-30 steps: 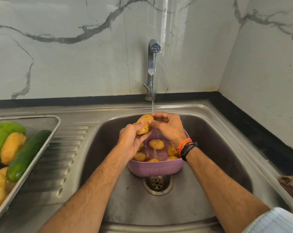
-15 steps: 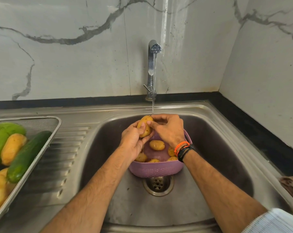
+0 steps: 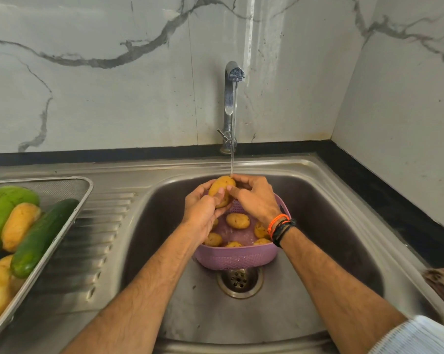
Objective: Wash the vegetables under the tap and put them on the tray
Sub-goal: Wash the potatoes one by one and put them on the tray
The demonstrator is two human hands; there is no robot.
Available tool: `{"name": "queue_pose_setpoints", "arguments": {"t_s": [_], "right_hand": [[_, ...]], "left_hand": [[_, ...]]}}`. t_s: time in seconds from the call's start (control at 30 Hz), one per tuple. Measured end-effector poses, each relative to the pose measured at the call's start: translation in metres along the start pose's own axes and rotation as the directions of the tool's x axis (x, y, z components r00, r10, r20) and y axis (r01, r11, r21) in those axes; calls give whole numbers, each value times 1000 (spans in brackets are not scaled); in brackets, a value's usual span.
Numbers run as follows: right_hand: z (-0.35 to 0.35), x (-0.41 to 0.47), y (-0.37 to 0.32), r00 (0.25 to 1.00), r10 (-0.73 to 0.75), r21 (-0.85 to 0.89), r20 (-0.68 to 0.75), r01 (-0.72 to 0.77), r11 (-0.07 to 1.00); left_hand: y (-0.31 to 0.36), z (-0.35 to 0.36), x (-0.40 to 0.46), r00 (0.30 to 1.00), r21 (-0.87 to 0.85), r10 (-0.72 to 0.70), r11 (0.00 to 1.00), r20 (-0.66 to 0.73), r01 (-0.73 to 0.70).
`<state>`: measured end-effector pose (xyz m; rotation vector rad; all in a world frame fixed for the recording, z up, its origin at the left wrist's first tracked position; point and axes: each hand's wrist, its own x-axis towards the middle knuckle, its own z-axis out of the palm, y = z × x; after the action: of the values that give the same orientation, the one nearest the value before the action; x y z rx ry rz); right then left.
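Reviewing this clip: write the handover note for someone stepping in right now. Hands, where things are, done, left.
Left hand and right hand both hold one potato under the tap stream.
Several potatoes wait in the purple basket in the sink.
Done: cucumber, a green vegetable and potatoes lie on the tray.
Left: finish this potato, tray it, wash the rest.

Both hands' fingers (image 3: 237, 194) curled, thumbs together
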<state>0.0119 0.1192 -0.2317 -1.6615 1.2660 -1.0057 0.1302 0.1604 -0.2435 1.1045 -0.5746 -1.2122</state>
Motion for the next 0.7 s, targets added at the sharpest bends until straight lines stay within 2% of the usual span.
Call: {"name": "queue_pose_setpoints", "arguments": {"t_s": [0.1,0.2,0.27,0.33,0.43,0.5,0.6,0.7], "right_hand": [[1,-1,1,996,8,87,90,-16,996],[4,-4,1,1000,-18,-24,-9,18,1000],[6,-5,-1,995,-72,-89,-66,66,994],[4,-5,-3,992,-126,-134,-20,122,983],[-5,-1,-1,980,-137,-224,147,168,960],[-11,2,3,967,-140,-286,215,199,937],[-16,4,8,949,-192,-311,249,266,912],[-18,4,10,918,-204,-388,340,334,859]], "left_hand": [[-7,-4,5,992,238,125,965,-37,-112],[-9,-5,5,967,540,253,820,-38,-193],[-10,-4,4,958,617,286,760,-37,-203],[-8,-3,5,970,554,244,810,-18,-193],[-5,-5,6,990,365,138,921,20,-136],[1,-5,3,995,307,93,946,44,-102],[3,-7,3,988,372,89,919,123,-129],[3,-9,5,994,389,85,915,71,-106]]}}
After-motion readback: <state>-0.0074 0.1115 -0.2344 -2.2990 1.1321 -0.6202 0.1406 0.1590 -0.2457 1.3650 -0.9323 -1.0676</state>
